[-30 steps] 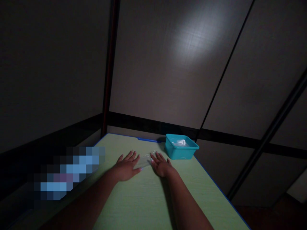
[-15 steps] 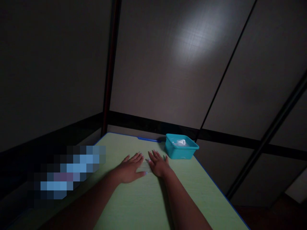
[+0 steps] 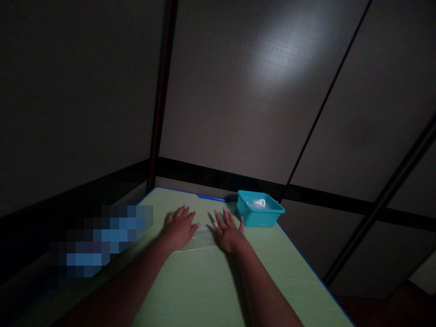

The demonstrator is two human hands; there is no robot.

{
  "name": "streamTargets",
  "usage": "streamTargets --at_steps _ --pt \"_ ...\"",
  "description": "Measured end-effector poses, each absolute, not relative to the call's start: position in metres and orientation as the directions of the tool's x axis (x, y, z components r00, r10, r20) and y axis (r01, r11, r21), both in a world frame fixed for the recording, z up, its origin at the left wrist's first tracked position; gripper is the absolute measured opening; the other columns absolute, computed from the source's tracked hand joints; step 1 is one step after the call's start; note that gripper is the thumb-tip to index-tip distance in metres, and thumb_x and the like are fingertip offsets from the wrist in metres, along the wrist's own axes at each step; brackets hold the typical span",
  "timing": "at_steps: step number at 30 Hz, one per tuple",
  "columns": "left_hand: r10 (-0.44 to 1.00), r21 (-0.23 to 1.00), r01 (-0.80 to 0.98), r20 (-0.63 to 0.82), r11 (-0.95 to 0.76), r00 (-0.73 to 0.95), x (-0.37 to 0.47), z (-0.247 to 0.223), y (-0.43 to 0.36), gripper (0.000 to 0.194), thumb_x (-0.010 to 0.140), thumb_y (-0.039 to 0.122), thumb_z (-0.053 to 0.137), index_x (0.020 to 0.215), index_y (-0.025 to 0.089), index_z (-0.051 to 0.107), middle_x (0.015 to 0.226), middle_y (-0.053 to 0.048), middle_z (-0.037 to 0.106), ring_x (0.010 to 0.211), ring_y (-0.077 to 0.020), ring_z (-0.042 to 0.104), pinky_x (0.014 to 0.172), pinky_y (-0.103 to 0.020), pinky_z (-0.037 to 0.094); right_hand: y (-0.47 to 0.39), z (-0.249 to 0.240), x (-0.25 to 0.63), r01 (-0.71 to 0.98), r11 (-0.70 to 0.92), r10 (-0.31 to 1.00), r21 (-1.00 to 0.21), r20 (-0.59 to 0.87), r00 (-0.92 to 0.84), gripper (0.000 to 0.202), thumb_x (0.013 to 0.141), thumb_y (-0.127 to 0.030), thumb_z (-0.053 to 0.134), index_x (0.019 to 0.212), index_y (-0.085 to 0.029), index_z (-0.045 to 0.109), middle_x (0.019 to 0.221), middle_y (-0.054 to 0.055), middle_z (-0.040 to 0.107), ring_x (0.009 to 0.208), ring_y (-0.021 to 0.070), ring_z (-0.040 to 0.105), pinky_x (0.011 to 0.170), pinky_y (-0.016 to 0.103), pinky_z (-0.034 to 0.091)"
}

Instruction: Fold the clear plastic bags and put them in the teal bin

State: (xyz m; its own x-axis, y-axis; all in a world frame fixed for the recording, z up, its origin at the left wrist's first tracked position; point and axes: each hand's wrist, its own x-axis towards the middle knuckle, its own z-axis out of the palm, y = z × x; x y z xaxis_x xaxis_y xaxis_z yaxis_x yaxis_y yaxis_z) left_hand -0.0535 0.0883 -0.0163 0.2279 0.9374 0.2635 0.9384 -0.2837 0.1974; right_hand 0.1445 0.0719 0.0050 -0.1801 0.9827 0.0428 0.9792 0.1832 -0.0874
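A thin, clear plastic sheet or bag (image 3: 202, 240) lies flat on the pale green table (image 3: 184, 290); I cannot tell which it is. My left hand (image 3: 179, 229) rests palm down over its left part, fingers spread. On its right side my right hand (image 3: 229, 232) is also palm down with the fingers apart. Both hands hide parts of the plastic. Just beyond my right hand stands a turquoise plastic basket (image 3: 260, 219), with crumpled clear plastic (image 3: 260, 204) inside it.
The table has a blue edge, with a blue strip (image 3: 214, 198) at its far side. Behind it rise dark panels (image 3: 225, 113) with black bands. A blurred-out blue patch (image 3: 109, 236) covers the left side of the table.
My left hand has moved left and slightly away from me, showing more of the plastic between the hands. My right hand has its fingers spread wider.
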Motion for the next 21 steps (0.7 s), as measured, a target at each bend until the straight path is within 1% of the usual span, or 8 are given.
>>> streamTargets --at_steps 2,5,7,9,12,15,18,21 --pt "0.943 0.190 0.952 0.278 -0.238 0.181 -0.055 -0.020 0.090 0.057 0.085 0.052 0.030 0.134 0.022 0.036 0.146 -0.012 0.023 0.136 -0.0268 0.007 0.103 -0.056 0.010 0.068 0.006 0.138 0.969 0.234 0.972 -0.084 0.045 -0.230 0.051 0.090 -0.051 0.003 0.140 -0.037 -0.003 0.148 -0.004 -0.013 0.135 0.0188 -0.013 0.101 0.057 -0.008" --pt "0.961 0.182 0.954 0.190 -0.237 0.202 -0.056 -0.026 0.090 0.066 0.083 0.058 0.030 0.138 0.021 0.029 0.147 -0.014 0.016 0.136 -0.0287 0.003 0.102 -0.060 0.009 0.065 0.005 0.130 0.950 0.298 0.953 -0.096 -0.034 -0.302 0.051 0.090 -0.051 0.006 0.139 -0.039 -0.002 0.148 -0.005 -0.011 0.135 0.0194 -0.012 0.102 0.058 -0.005" --pt "0.965 0.176 0.953 0.136 -0.247 0.225 -0.055 -0.027 0.087 0.068 0.083 0.059 0.027 0.138 0.021 0.028 0.147 -0.014 0.015 0.136 -0.0287 0.003 0.101 -0.061 0.007 0.065 0.004 0.129 0.946 0.306 0.945 -0.106 -0.090 -0.315 0.051 0.090 -0.053 0.007 0.139 -0.040 -0.001 0.148 -0.005 -0.009 0.135 0.0209 -0.011 0.101 0.060 -0.004" --pt "0.962 0.153 0.960 0.179 -0.234 0.206 -0.054 -0.023 0.083 0.068 0.082 0.059 0.031 0.138 0.021 0.027 0.147 -0.014 0.014 0.136 -0.0291 0.003 0.101 -0.061 0.005 0.066 0.001 0.130 0.946 0.303 0.944 -0.115 -0.098 -0.314 0.052 0.089 -0.054 0.006 0.139 -0.040 -0.001 0.148 -0.004 -0.009 0.135 0.0218 -0.010 0.100 0.062 -0.003" --pt "0.930 0.114 0.977 0.344 -0.180 0.131 -0.051 -0.011 0.076 0.065 0.082 0.058 0.035 0.137 0.024 0.032 0.147 -0.014 0.018 0.136 -0.0295 0.002 0.100 -0.062 -0.002 0.071 -0.004 0.134 0.948 0.293 0.950 -0.121 -0.077 -0.304 0.052 0.089 -0.055 0.008 0.139 -0.041 0.001 0.149 -0.003 -0.007 0.135 0.0230 -0.008 0.098 0.064 -0.002" --pt "0.887 0.104 0.992 0.462 -0.066 0.010 -0.051 0.002 0.071 0.064 0.081 0.059 0.037 0.136 0.027 0.032 0.148 -0.012 0.017 0.136 -0.0314 -0.004 0.098 -0.065 -0.007 0.075 -0.008 0.136 0.949 0.291 0.951 -0.119 -0.069 -0.300 0.053 0.088 -0.056 0.009 0.139 -0.041 0.002 0.149 -0.002 -0.006 0.135 0.0238 -0.007 0.098 0.065 -0.001" --pt "0.876 0.125 0.990 0.468 0.063 -0.115 -0.053 0.014 0.068 0.064 0.080 0.057 0.040 0.137 0.030 0.029 0.148 -0.012 0.014 0.134 -0.0372 -0.008 0.092 -0.072 -0.004 0.076 -0.009 0.137 0.949 0.291 0.952 -0.119 -0.067 -0.300 0.054 0.088 -0.057 0.009 0.139 -0.041 0.003 0.149 -0.001 -0.005 0.135 0.0238 -0.006 0.097 0.065 -0.001" --pt "0.897 0.167 0.971 0.380 0.173 -0.225 -0.057 0.020 0.067 0.064 0.078 0.055 0.044 0.137 0.036 0.025 0.149 -0.011 0.012 0.131 -0.0434 -0.010 0.083 -0.079 0.004 0.076 -0.009 0.137 0.950 0.287 0.952 -0.120 -0.070 -0.297 0.054 0.087 -0.058 0.010 0.138 -0.041 0.002 0.149 -0.001 -0.005 0.135 0.0242 -0.006 0.097 0.065 -0.001"
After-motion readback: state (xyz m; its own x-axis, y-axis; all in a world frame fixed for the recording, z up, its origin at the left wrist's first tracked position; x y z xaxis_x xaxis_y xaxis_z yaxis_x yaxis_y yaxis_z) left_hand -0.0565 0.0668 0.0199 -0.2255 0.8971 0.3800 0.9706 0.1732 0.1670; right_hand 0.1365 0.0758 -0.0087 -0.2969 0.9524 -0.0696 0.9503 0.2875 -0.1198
